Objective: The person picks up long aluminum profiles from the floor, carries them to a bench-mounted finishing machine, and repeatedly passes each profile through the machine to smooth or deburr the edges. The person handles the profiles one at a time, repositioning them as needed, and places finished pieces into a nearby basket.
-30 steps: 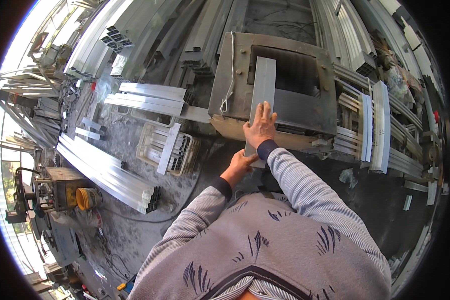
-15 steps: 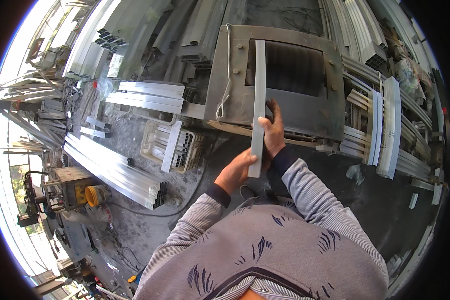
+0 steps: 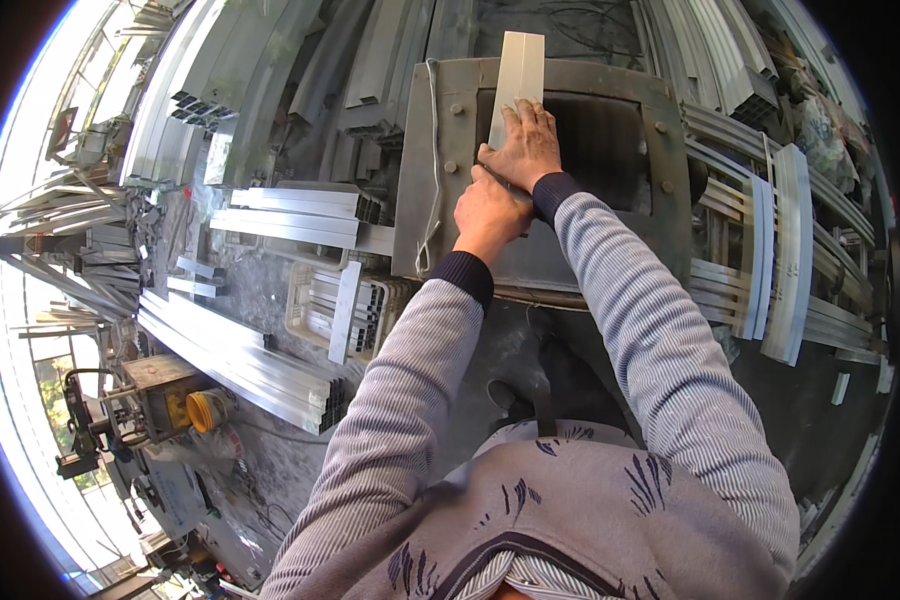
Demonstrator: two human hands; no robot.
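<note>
A pale aluminium profile [image 3: 521,80] reaches away from me over the left part of a dark panel [image 3: 600,150] framed in a grey metal machine [image 3: 425,160]. My right hand [image 3: 526,148] lies over the profile's middle, its fingers on the top and the thumb at the left side. Just nearer, my left hand [image 3: 492,214] is closed around the profile's near end, which the hand mostly hides. Both hands almost touch each other. A looped cord [image 3: 433,150] hangs along the machine's left side.
To the left are a plastic crate [image 3: 295,305] of short profiles, a stack of bright long profiles [image 3: 240,355] and a yellow bucket [image 3: 207,410]. More profiles [image 3: 790,255] lean on a rack at the right. Long tubes [image 3: 390,60] lie behind the machine.
Both hands have moved forward with the profile, from in front of the machine to above its panel. The profile has turned to show a broader face, and my right hand now covers its top.
</note>
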